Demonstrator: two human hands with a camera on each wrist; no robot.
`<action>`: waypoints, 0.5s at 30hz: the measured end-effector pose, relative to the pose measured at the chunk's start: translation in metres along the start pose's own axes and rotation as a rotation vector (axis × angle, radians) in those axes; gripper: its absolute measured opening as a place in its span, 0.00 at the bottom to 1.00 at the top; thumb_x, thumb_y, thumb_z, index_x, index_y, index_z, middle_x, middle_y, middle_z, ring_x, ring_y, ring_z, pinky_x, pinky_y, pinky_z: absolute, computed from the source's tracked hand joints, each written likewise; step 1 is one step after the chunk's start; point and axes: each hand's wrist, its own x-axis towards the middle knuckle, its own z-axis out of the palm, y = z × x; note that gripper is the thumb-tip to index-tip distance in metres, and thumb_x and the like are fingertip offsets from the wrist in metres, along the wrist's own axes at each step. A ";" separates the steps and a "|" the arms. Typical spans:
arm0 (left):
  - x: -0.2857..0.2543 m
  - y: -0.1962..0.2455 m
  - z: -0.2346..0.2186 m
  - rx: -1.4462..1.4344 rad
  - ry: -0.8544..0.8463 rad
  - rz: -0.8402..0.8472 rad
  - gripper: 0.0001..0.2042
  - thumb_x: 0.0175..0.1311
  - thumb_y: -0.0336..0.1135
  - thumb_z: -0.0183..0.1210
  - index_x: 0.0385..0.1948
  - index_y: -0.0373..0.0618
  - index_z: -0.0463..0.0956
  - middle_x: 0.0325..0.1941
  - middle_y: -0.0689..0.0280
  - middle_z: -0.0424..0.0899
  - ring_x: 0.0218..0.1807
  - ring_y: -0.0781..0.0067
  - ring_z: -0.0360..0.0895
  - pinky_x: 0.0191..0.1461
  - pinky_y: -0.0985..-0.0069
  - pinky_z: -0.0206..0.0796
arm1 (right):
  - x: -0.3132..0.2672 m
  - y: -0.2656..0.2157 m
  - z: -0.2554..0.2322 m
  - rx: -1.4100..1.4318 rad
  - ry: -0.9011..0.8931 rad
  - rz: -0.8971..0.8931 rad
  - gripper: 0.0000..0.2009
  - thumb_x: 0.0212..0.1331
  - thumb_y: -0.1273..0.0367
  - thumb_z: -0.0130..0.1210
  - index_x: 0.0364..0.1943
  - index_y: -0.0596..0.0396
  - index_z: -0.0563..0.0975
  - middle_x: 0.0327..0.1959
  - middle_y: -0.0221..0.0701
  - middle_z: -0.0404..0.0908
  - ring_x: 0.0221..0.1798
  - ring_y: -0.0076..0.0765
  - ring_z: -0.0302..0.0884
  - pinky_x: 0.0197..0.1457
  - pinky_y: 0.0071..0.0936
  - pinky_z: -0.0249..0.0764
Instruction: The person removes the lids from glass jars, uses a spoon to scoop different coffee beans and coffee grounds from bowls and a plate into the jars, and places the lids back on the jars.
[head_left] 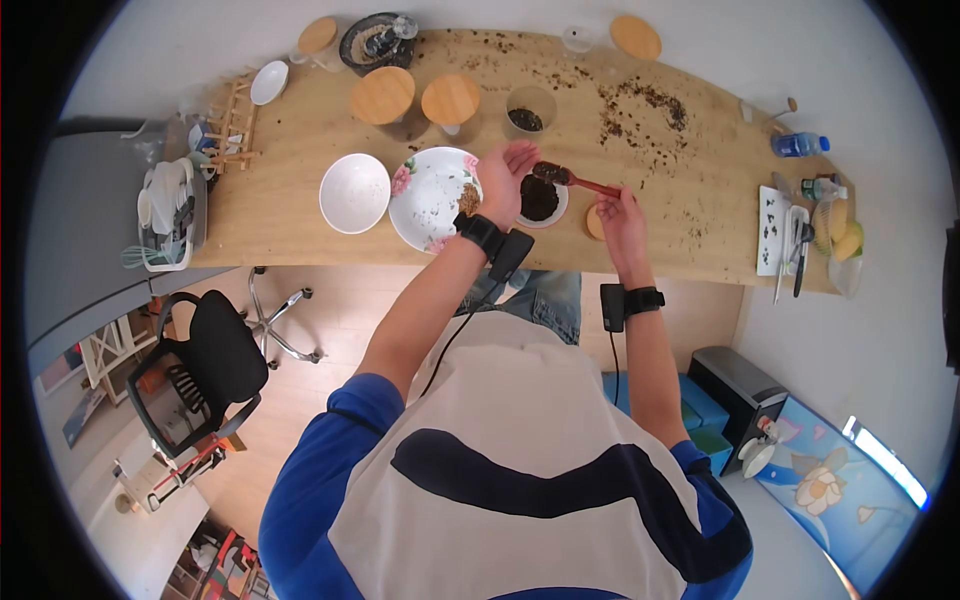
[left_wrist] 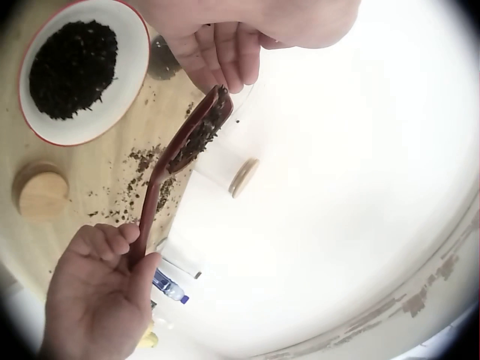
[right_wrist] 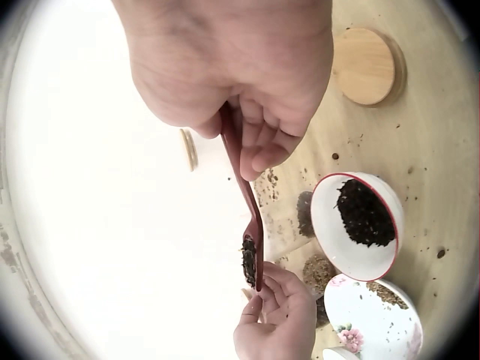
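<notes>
A dark red spoon [head_left: 590, 185] carries dark, leaf-like bits in its bowl. My right hand [head_left: 622, 225] pinches its handle, seen also as the hand [left_wrist: 105, 292] in the left wrist view. The left hand [head_left: 503, 180] is held palm up with relaxed fingers, its fingertips beside the spoon's tip; the right wrist view shows this hand [right_wrist: 279, 319] just below the spoon [right_wrist: 255, 225]. Under the spoon stands a red-rimmed white bowl [head_left: 559, 208] of dark material [left_wrist: 71, 71]. A floral plate [head_left: 425, 200] with brown grains lies left of it.
An empty white bowl [head_left: 355, 193] sits left of the plate. Behind are a glass jar [head_left: 530, 108] with dark contents and wooden-lidded jars [head_left: 450, 100]. Crumbs are scattered over the table [head_left: 720, 150]. A small wooden lid [head_left: 596, 222] lies by my right hand; a blue bottle [head_left: 800, 145] is far right.
</notes>
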 end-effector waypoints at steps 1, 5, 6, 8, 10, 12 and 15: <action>0.004 0.002 0.007 -0.001 -0.003 0.003 0.15 0.60 0.37 0.43 0.34 0.29 0.71 0.41 0.50 0.77 0.47 0.59 0.74 0.56 0.69 0.65 | 0.005 -0.003 0.003 0.011 -0.006 -0.012 0.14 0.65 0.62 0.43 0.40 0.60 0.71 0.31 0.35 0.77 0.33 0.27 0.71 0.41 0.24 0.68; 0.025 0.012 0.032 -0.112 -0.022 0.050 0.18 0.61 0.37 0.39 0.38 0.27 0.69 0.42 0.49 0.76 0.48 0.57 0.74 0.56 0.69 0.65 | 0.024 -0.016 0.023 0.028 -0.036 -0.034 0.13 0.65 0.62 0.43 0.40 0.59 0.71 0.31 0.34 0.77 0.34 0.26 0.71 0.42 0.23 0.68; 0.032 0.016 0.037 -0.105 -0.005 0.085 0.19 0.62 0.38 0.38 0.39 0.26 0.69 0.43 0.48 0.76 0.48 0.57 0.74 0.56 0.69 0.65 | 0.033 -0.018 0.027 0.026 -0.046 -0.043 0.14 0.65 0.62 0.44 0.39 0.60 0.71 0.31 0.34 0.77 0.33 0.26 0.71 0.41 0.23 0.68; 0.040 0.022 0.045 -0.083 0.030 0.162 0.20 0.63 0.38 0.35 0.40 0.25 0.68 0.44 0.47 0.74 0.48 0.56 0.73 0.56 0.68 0.66 | 0.045 -0.024 0.034 0.023 -0.055 -0.050 0.14 0.65 0.61 0.44 0.39 0.60 0.71 0.31 0.34 0.77 0.33 0.26 0.71 0.41 0.23 0.68; 0.051 0.029 0.047 -0.054 0.020 0.219 0.20 0.63 0.37 0.35 0.40 0.25 0.68 0.44 0.47 0.74 0.48 0.57 0.73 0.56 0.68 0.66 | 0.057 -0.030 0.045 -0.008 -0.036 -0.079 0.14 0.65 0.61 0.44 0.38 0.60 0.71 0.31 0.35 0.77 0.33 0.26 0.72 0.41 0.23 0.69; 0.053 0.036 0.048 0.001 -0.010 0.302 0.20 0.63 0.37 0.34 0.39 0.25 0.68 0.44 0.47 0.74 0.48 0.58 0.73 0.57 0.68 0.65 | 0.069 -0.030 0.051 -0.066 -0.019 -0.115 0.14 0.65 0.62 0.44 0.39 0.60 0.71 0.32 0.35 0.77 0.34 0.27 0.72 0.40 0.24 0.70; 0.050 0.042 0.046 0.073 -0.040 0.352 0.19 0.63 0.38 0.36 0.38 0.27 0.69 0.41 0.49 0.76 0.46 0.59 0.75 0.54 0.70 0.67 | 0.080 -0.028 0.066 -0.308 0.016 -0.196 0.12 0.65 0.63 0.44 0.40 0.60 0.71 0.32 0.35 0.78 0.35 0.28 0.74 0.40 0.25 0.71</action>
